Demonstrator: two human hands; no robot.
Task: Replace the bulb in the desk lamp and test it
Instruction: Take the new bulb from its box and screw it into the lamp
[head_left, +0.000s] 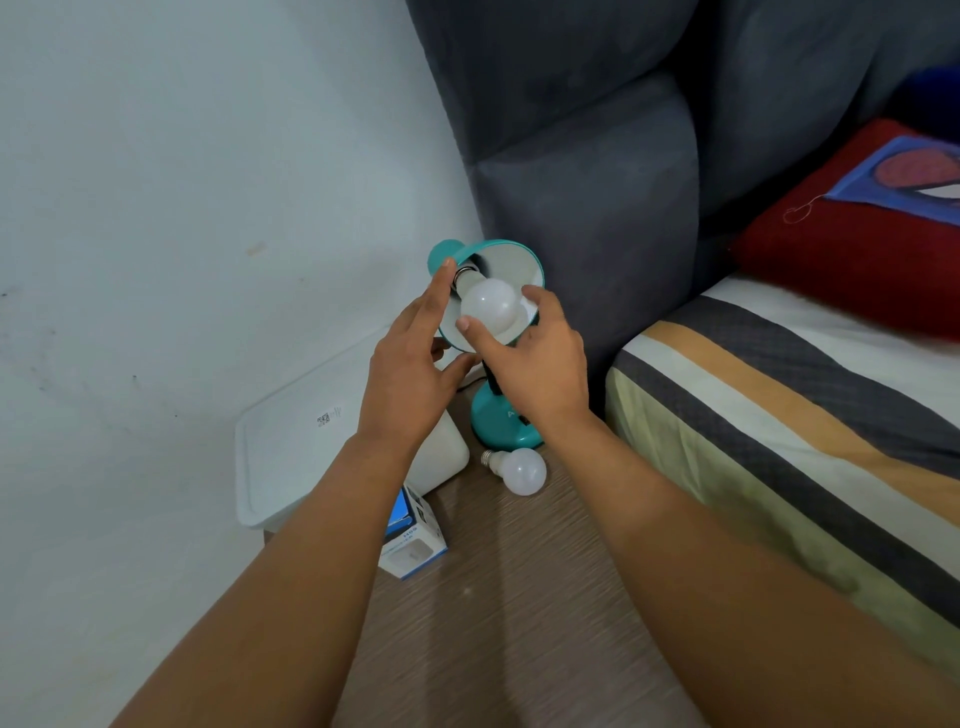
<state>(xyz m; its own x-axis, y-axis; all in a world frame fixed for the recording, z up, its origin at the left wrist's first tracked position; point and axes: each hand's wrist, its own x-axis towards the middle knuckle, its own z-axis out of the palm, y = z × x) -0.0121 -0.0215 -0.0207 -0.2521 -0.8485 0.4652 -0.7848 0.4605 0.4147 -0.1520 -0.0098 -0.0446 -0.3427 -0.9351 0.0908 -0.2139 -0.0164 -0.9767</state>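
A teal desk lamp stands on a wooden bedside table (509, 597), its base (496, 423) by the bed and its shade (511, 257) tipped up towards me. A white bulb (491, 306) sits in the shade's socket. My right hand (535, 364) grips this bulb, thumb on its front and fingers on its right side. My left hand (415, 374) holds the shade's left rim, fingers stretched along the edge and thumb under it. A second white bulb (524, 470) lies loose on the table in front of the base.
A blue-and-white bulb box (415, 545) stands on the table's left edge under my left forearm. A white plastic tub with a lid (291, 452) sits to the left against the wall. A striped mattress (779, 426), grey headboard (587, 182) and red pillow (852, 244) lie on the right.
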